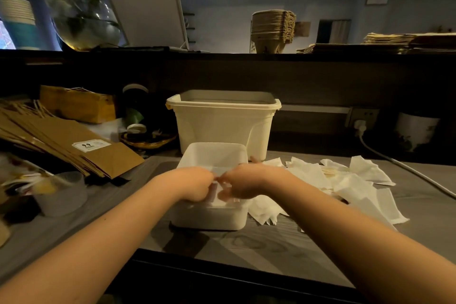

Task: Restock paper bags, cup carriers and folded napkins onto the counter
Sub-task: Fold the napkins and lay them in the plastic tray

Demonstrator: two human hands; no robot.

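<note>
A small white square container point(212, 155) stands on the grey worktop in front of me. My left hand point(195, 184) and my right hand point(243, 184) meet over its near side, and both pinch a folded white napkin point(219, 195) held down inside it. Loose white napkins point(355, 185) lie scattered to the right of the container. Brown paper bags point(61, 140) are fanned out at the left. On the raised counter behind stand a stack of pulp cup carriers point(272, 29) and flat piles of paper bags point(394, 43).
A taller cream tub point(223, 121) stands right behind the small container. A translucent cup point(61, 195) and clutter sit at the left. A white cable point(407, 168) runs across the right side from a wall socket. A glass vase with flowers point(84, 20) stands on the counter at the left.
</note>
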